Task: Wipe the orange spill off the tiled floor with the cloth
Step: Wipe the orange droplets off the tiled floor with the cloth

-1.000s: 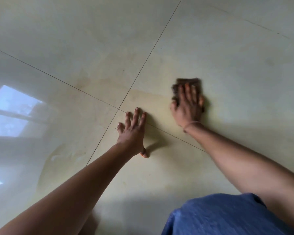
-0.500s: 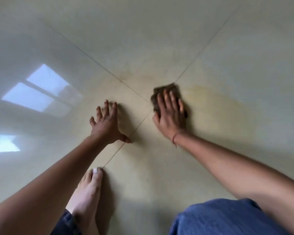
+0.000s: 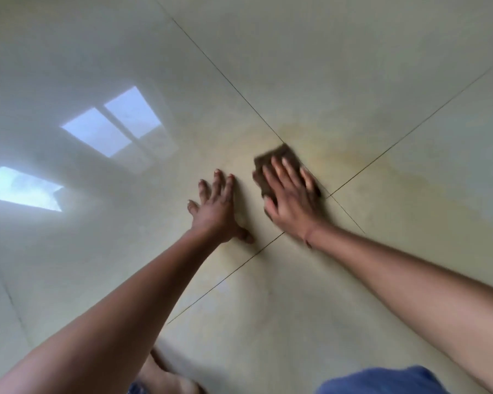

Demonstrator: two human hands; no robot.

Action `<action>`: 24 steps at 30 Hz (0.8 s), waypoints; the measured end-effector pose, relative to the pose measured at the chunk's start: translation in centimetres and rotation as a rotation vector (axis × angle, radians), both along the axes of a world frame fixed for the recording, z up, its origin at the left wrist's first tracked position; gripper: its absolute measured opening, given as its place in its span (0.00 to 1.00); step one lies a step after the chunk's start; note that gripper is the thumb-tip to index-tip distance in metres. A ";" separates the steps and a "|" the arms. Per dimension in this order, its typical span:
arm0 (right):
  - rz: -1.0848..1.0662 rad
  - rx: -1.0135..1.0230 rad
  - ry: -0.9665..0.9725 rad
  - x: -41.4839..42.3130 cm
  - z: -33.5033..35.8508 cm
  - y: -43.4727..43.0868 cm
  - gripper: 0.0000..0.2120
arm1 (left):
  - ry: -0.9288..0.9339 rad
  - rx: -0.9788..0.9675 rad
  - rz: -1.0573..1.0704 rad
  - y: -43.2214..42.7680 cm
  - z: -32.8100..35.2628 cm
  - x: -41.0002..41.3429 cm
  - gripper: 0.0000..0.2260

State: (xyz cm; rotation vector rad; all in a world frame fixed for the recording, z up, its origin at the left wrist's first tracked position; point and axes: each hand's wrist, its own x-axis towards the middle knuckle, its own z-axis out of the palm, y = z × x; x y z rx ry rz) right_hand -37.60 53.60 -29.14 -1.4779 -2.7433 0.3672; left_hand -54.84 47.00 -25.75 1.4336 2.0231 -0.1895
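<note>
A small dark brown cloth (image 3: 282, 155) lies flat on the glossy cream tiled floor (image 3: 310, 66), right where four tiles meet. My right hand (image 3: 289, 197) presses down on it, fingers spread across its top, so only its far corner and left edge show. A faint orange-yellow spill (image 3: 350, 157) smears the tiles to the right of the cloth and beyond it. My left hand (image 3: 215, 209) rests palm down on the floor just left of the cloth, fingers apart, holding nothing.
Dark grout lines (image 3: 410, 132) cross under the cloth. Bright window reflections (image 3: 111, 129) shine on the floor at the left. My bare foot (image 3: 165, 376) and a blue-clad knee (image 3: 382, 379) sit at the bottom edge.
My right hand has slid the cloth leftward across the spill to the tile crossing. The view has swung, and my left hand stays planted beside it.
</note>
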 end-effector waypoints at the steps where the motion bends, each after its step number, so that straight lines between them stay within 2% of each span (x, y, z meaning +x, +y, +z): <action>1: 0.085 -0.031 -0.012 2.5 0.2 -2.1 0.33 | 0.022 0.010 0.007 -0.3 0.1 0.0 0.66; 3: 0.107 -0.048 -0.033 7.2 0.7 -2.2 0.34 | 0.057 0.033 0.065 -1.6 0.3 -0.9 0.66; 4: 0.016 -0.027 -0.031 8.3 0.7 -0.3 0.34 | 0.071 0.046 0.096 -2.4 0.1 -1.6 0.66; 6: -0.271 -0.002 -0.020 5.4 1.0 4.9 0.33 | 0.088 0.057 0.154 -4.3 -0.4 -3.9 0.66; 7: -0.349 0.003 -0.002 2.0 0.8 6.8 0.32 | 0.091 0.052 0.185 -5.2 -0.7 -5.3 0.66; 8: -0.337 0.012 0.000 -1.7 0.7 7.6 0.31 | 0.092 0.048 0.210 -5.9 -0.9 -6.5 0.66; 11: 0.003 -0.003 0.038 -10.2 -0.2 2.2 0.31 | 0.116 0.033 0.273 -7.4 -0.6 -9.0 0.66; 13: 0.293 -0.018 0.035 -9.2 -0.2 -4.3 0.32 | 0.147 0.028 0.324 -9.4 0.2 -9.9 0.66; 15: 0.476 -0.065 -0.015 -4.7 0.5 -7.4 0.33 | 0.166 -0.003 0.366 -11.8 0.8 -10.1 0.65; 17: 0.498 -0.048 -0.053 -2.4 0.5 -5.7 0.34 | 0.158 -0.038 0.414 -14.7 1.1 -9.9 0.64; 20: 0.133 -0.054 -0.007 -7.2 0.8 -2.6 0.31 | 0.136 -0.039 0.472 -17.7 1.0 -9.5 0.59; 21: 0.084 -0.054 -0.005 -9.6 0.7 -3.6 0.31 | 0.136 -0.026 0.485 -18.2 1.1 -9.4 0.57; 24: 0.363 -0.090 -0.015 -13.1 0.3 -12.6 0.33 | 0.158 -0.015 0.553 -20.7 2.4 -9.0 0.51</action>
